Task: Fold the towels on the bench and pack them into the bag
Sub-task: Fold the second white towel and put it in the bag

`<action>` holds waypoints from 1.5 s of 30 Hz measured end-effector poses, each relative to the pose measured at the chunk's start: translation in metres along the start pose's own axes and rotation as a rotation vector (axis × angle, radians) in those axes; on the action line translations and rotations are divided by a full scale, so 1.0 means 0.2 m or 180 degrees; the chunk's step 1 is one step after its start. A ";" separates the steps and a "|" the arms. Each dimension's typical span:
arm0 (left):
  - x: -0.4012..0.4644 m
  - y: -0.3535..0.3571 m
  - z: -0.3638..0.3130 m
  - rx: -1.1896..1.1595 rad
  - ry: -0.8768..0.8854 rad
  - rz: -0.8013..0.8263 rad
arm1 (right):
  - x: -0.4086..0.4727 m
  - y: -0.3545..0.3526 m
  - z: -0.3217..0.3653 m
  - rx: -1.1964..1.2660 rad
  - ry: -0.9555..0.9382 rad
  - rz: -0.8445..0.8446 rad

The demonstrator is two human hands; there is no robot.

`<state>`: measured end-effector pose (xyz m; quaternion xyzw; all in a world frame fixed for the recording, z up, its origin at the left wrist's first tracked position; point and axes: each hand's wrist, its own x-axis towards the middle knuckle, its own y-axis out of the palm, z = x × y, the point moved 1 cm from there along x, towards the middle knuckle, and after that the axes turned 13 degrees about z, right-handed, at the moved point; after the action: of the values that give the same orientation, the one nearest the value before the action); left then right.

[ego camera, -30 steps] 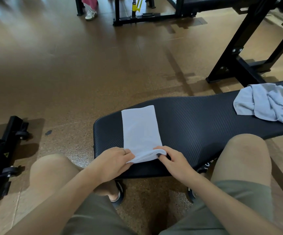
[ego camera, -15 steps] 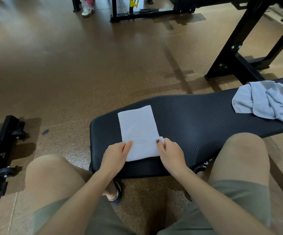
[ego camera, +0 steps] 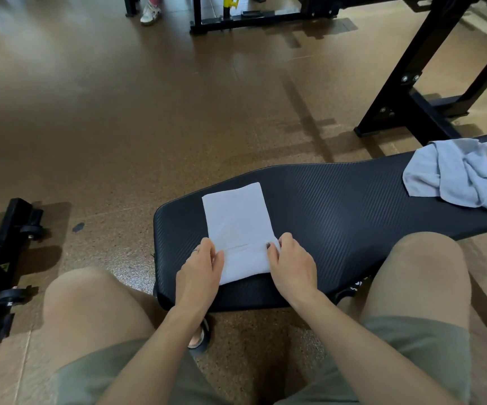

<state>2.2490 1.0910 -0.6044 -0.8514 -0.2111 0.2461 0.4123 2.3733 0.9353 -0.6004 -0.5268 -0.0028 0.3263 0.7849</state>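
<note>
A white towel (ego camera: 238, 220), folded into a narrow strip, lies across the near end of the black padded bench (ego camera: 338, 211). Its near end is turned over onto itself, forming a short flap. My left hand (ego camera: 200, 271) pinches the flap's left edge and my right hand (ego camera: 290, 264) pinches its right edge, both resting on the bench. A crumpled light grey towel (ego camera: 464, 176) lies unfolded farther right on the bench. No bag is in view.
My bare knees flank the bench end, left knee (ego camera: 90, 305) and right knee (ego camera: 423, 276). A black wheeled frame (ego camera: 2, 258) lies on the brown floor at left. A black rack leg (ego camera: 411, 97) stands behind the bench. Another person's white shoe (ego camera: 149, 13) shows far back.
The towel's near end was lifted and rolled forward a second ago; it now lies folded flat over the strip, with both hands moved forward onto the flap's side edges.
</note>
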 end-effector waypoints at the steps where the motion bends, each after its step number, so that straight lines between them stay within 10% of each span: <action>1: 0.00 0.00 -0.01 0.0087 0.0035 0.0002 | 0.00 0.00 0.00 0.0024 -0.0015 -0.0012; 8: 0.06 0.00 -0.04 0.1939 0.0882 -0.0024 | 0.04 0.00 -0.03 -0.0527 -0.0474 0.0003; 12: 0.07 -0.02 -0.06 0.2166 0.1940 0.0200 | 0.07 0.02 -0.05 -0.1046 -0.0974 -0.0410; 20: 0.07 -0.06 -0.01 0.1925 0.2199 0.0454 | 0.00 -0.09 -0.11 -0.1720 -0.2331 0.0036; 30: 0.04 -0.09 0.01 0.1527 0.1497 0.0638 | 0.08 -0.13 -0.14 -0.1048 -0.2207 0.0092; 40: 0.17 -0.19 0.02 -0.1168 0.0087 0.0814 | 0.20 -0.22 0.02 0.0807 -0.0861 0.0751; 45: 0.20 -0.14 0.01 -0.1299 -0.0358 0.0548 | 0.28 -0.18 0.08 0.0807 -0.0423 0.0668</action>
<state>2.2760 1.1311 -0.5917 -0.9170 -0.2057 0.2796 0.1966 2.4305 0.9684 -0.5827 -0.3982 0.0416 0.4383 0.8047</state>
